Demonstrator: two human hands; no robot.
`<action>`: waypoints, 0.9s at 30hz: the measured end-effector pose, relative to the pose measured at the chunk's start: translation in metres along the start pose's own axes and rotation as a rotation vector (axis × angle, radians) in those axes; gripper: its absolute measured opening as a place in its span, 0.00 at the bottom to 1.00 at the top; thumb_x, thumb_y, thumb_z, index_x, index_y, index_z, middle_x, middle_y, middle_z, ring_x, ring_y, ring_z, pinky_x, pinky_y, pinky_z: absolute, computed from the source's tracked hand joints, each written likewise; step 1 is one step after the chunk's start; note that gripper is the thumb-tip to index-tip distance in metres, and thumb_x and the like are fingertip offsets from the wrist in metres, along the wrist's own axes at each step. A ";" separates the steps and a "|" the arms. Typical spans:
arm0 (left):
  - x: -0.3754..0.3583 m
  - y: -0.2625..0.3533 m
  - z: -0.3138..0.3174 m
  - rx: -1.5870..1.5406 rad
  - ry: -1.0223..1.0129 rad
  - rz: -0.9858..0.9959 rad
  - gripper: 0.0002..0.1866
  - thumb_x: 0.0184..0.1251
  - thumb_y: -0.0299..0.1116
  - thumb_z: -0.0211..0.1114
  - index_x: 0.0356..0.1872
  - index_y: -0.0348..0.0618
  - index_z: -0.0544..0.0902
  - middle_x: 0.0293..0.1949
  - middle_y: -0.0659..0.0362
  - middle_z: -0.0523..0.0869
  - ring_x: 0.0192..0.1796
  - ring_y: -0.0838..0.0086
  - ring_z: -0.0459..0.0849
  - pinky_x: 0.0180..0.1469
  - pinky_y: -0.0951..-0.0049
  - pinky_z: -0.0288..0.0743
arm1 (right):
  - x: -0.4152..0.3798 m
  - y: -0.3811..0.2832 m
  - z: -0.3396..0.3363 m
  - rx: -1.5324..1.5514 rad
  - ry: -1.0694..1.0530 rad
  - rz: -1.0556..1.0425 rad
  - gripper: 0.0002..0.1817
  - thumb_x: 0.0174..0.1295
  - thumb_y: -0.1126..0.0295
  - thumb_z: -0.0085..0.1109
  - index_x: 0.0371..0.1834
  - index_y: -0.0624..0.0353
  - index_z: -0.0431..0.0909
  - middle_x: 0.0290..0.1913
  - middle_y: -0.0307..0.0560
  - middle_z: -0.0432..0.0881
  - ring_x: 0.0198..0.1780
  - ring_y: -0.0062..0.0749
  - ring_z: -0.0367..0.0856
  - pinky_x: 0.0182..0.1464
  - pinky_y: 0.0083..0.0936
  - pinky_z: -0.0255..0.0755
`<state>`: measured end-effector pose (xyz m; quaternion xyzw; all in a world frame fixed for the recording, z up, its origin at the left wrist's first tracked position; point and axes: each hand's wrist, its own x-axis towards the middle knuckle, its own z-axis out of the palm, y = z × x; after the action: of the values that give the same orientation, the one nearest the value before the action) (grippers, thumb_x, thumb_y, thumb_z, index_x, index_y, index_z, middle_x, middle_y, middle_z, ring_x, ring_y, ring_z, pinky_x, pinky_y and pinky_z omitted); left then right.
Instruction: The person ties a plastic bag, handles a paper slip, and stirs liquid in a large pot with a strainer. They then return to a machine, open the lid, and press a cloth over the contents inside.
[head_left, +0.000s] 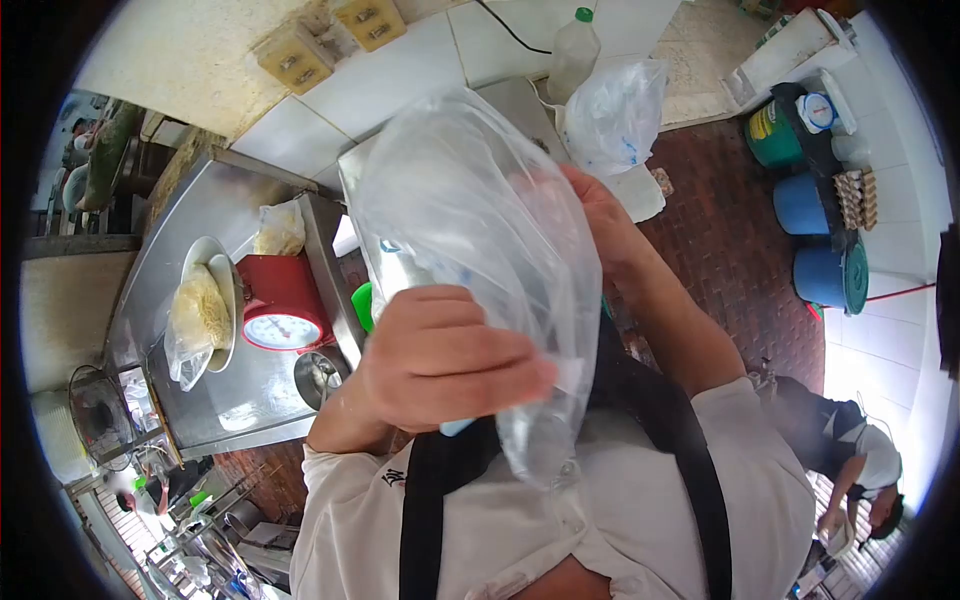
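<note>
A large clear plastic bag (480, 200) hangs puffed out in front of my chest. My left hand (450, 350) is closed, its fingers wrapped round the near part of the bag, and a gathered end of plastic hangs below it. At the bag's far right side is my right hand (600, 220), its fingers curled at the plastic and partly hidden behind it. Blue marks show through the film. I cannot make out any contents in the bag. A shiny metal surface (350, 180) lies behind it.
Left, a steel counter (260, 405) holds a red dial scale (275, 285), a white bowl (228, 345) with bagged pale shreds, and a metal cup (318, 378). Another plastic bag (615, 115) and a bottle (574, 50) stand behind. Blue bins (803, 205) line the right; a co-worker (850, 450) is lower right.
</note>
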<state>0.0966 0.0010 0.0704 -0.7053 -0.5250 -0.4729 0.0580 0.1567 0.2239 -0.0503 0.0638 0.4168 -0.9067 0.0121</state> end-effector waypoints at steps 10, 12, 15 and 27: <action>0.042 -0.114 0.078 -0.254 0.196 -1.217 0.29 0.74 0.47 0.68 0.64 0.32 0.78 0.36 0.57 0.88 0.33 0.79 0.82 0.36 0.74 0.77 | -0.001 -0.082 -0.104 0.305 -0.037 -0.216 0.13 0.71 0.71 0.61 0.56 0.61 0.80 0.49 0.45 0.86 0.48 0.32 0.86 0.50 0.34 0.82; 0.040 -0.131 0.103 -0.387 0.027 -1.391 0.31 0.72 0.48 0.70 0.64 0.32 0.78 0.36 0.57 0.88 0.34 0.79 0.82 0.35 0.74 0.77 | 0.008 -0.100 -0.124 0.279 0.017 -0.213 0.13 0.70 0.71 0.61 0.56 0.61 0.80 0.49 0.45 0.86 0.48 0.33 0.86 0.50 0.35 0.82; 0.027 -0.156 0.141 -0.734 0.013 -1.320 0.27 0.69 0.47 0.72 0.60 0.36 0.81 0.36 0.60 0.87 0.35 0.80 0.82 0.35 0.76 0.75 | 0.023 -0.124 -0.157 0.231 0.102 -0.215 0.14 0.70 0.71 0.61 0.56 0.61 0.80 0.49 0.46 0.86 0.48 0.34 0.86 0.51 0.35 0.82; -0.015 -0.382 0.266 -1.114 1.108 -1.202 0.15 0.74 0.32 0.63 0.56 0.36 0.79 0.48 0.52 0.88 0.47 0.70 0.88 0.50 0.68 0.84 | 0.105 -0.098 -0.296 -0.171 0.432 -0.215 0.15 0.68 0.70 0.61 0.56 0.62 0.80 0.50 0.47 0.86 0.50 0.39 0.86 0.53 0.38 0.81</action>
<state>-0.0456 0.3133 -0.2443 0.0730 -0.3968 -0.8663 -0.2944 0.0763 0.5154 -0.1799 0.2100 0.4891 -0.8297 -0.1681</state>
